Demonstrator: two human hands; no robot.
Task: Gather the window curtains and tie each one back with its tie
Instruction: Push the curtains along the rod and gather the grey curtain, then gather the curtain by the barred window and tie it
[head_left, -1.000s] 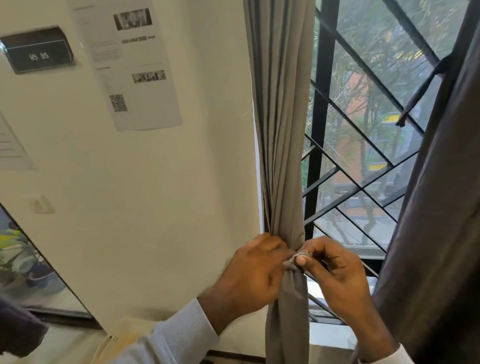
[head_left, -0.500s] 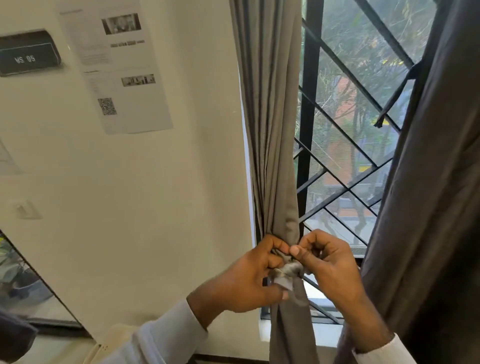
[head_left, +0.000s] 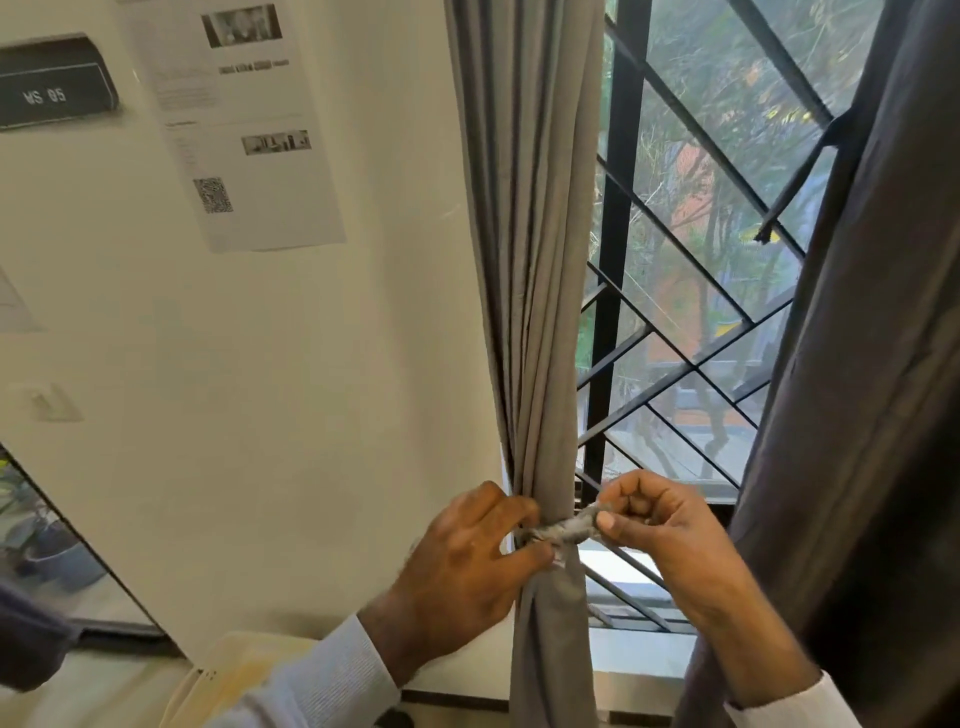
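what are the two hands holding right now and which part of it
Both hold the grey fabric tie wrapped round the gathered grey curtain. The right hand pinches its free end; the left hand pinches it at the curtain.

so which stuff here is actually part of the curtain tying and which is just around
Part of the job:
- grey curtain, gathered
- tie around it
- left hand pinching the tie at the curtain
- right hand pulling the tie's end
- dark curtain, hanging loose

Just around:
- printed notice on the wall
- black sign
- window grille
- wall switch
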